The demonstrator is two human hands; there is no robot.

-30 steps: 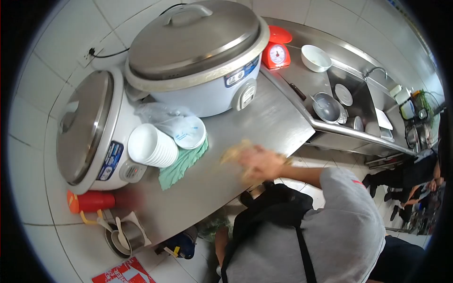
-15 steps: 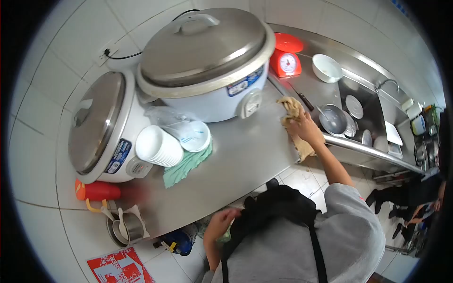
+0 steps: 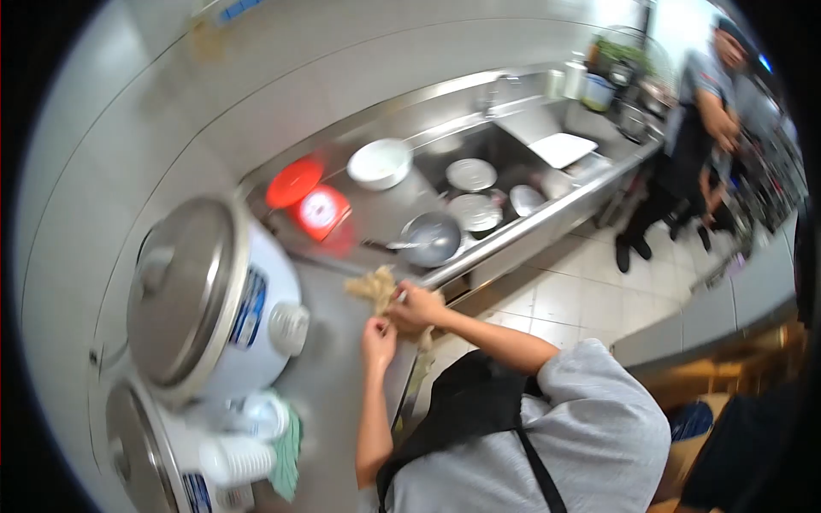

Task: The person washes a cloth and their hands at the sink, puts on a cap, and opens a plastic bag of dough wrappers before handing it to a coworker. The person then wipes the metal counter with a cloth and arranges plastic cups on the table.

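A crumpled tan cloth [image 3: 372, 286] lies at the front edge of the steel counter, near the sink. My right hand [image 3: 417, 306] is closed around it, and part of the cloth hangs below the hand. Close beside it, my left hand [image 3: 378, 344] has its fingers curled at the cloth's near side. Whether those fingers pinch the cloth is hard to make out.
Left are two large rice cookers [image 3: 184, 291], white cups [image 3: 235, 460] and a green cloth [image 3: 288, 453]. Beyond the hands stand a red scale [image 3: 321, 212], a white bowl [image 3: 380, 164] and a metal pan [image 3: 432, 239]. Lids lie in the sink [image 3: 445, 137]. A person [image 3: 693, 128] stands right.
My view has swung right toward the sink. My left hand has come up from beside my body to the tan cloth, next to my right hand, which still holds it.
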